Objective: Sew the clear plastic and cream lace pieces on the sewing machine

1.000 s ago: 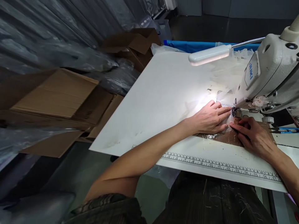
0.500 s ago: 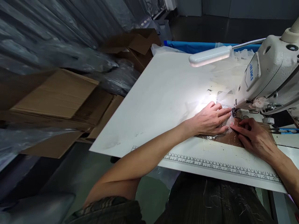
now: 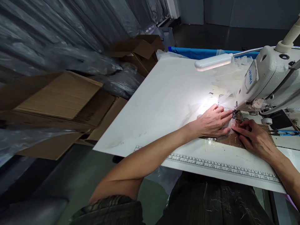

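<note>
Machine [image 3: 264, 75] marked JUKI, left hand [image 3: 212, 122] on sheer fabric [image 3: 230, 123], numbered ruler [image 3: 220, 167]

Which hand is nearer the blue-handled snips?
Right. The right hand is just left of the blue-handled snips; the left hand is farther left, resting on sheer white fabric.

"JUKI" on machine [image 3: 269, 73], beyond R hand [image 3: 255, 137]; nos. incl. 10–17 on ruler [image 3: 222, 169], body-side of it.
</note>
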`<state>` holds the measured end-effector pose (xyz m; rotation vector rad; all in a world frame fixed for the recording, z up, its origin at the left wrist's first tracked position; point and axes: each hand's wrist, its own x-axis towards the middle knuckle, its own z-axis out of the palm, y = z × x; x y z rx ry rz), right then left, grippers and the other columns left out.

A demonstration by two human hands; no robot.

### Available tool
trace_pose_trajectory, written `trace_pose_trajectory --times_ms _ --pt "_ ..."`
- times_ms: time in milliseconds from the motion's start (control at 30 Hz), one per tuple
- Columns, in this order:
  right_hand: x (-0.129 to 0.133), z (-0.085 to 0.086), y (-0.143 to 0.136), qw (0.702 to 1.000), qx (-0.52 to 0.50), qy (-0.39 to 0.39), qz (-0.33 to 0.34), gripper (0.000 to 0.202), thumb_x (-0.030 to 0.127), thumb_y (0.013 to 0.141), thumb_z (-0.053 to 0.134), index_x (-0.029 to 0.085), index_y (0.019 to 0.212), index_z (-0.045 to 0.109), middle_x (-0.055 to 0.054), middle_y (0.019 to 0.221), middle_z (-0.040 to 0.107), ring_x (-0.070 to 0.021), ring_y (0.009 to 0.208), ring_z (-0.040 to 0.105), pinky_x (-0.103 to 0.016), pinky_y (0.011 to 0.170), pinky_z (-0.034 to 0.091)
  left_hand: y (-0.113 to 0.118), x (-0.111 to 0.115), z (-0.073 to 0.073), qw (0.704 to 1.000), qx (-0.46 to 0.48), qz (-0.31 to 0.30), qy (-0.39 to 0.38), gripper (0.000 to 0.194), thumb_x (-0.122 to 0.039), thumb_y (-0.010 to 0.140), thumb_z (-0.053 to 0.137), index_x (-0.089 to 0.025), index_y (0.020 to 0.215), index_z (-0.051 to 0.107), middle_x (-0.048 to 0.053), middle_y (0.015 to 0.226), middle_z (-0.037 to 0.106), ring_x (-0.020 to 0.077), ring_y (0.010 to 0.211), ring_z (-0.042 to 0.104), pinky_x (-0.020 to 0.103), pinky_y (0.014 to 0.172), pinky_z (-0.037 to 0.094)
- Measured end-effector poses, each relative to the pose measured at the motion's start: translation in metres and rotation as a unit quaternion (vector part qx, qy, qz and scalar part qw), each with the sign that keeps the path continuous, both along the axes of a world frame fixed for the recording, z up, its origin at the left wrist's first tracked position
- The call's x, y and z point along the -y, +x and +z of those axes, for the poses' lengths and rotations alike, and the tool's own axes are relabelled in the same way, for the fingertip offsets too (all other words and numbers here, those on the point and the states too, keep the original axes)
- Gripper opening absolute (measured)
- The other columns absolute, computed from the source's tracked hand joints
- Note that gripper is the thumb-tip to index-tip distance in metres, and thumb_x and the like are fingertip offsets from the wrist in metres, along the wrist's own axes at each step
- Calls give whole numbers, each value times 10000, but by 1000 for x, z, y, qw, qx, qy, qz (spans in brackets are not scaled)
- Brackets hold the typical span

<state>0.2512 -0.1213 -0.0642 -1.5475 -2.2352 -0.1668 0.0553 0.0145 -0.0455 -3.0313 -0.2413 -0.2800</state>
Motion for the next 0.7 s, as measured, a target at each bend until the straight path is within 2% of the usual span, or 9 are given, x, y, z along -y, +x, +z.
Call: trace_pose_trajectory --times_ms 133,300,400,500,700 --pt "0 1 -1 1000 -10 -8 -8 337 280 988 428 234 1158 716 -109 1020 576 -175 802 605 -281 597 563 -7 -8 -1 999 39 -19 -6 479 -454 1009 377 -109 1280 570 157 1392 559 271 1025 554 420 867 410" --pt "2 3 -2 998 -50 -46 -19 349 251 972 443 248 1189 717 -101 1040 577 -171 805 615 -316 680 588 -10 -16 -2 992 57 -97 -65 345 -297 1028 361 -182 992 684 83 1086 703 189 893 586 363 803 414" --pt "2 4 -2 995 -70 -66 -24 363 242 959 455 271 1222 704 -99 1042 578 -194 863 627 -334 707 590 -9 -13 -6 983 46 -143 -107 310 -285 1028 400 -209 982 697 64 1025 713 167 879 606 350 779 416" --pt "2 2 -2 994 -83 -69 -25 359 242 954 464 275 1213 709 -101 1047 580 -203 888 625 -348 728 590 -7 -10 -9 980 61 -144 -120 310 -295 1037 413 -219 981 708 67 986 708 160 866 612 353 758 411" --pt "2 1 -1 995 -79 -65 -19 364 226 947 471 282 1219 705 -100 1045 586 -198 896 616 -345 741 583 -6 -7 -9 985 71 -131 -91 334 -245 1037 390 -193 892 687 64 981 705 139 805 578 352 759 405"
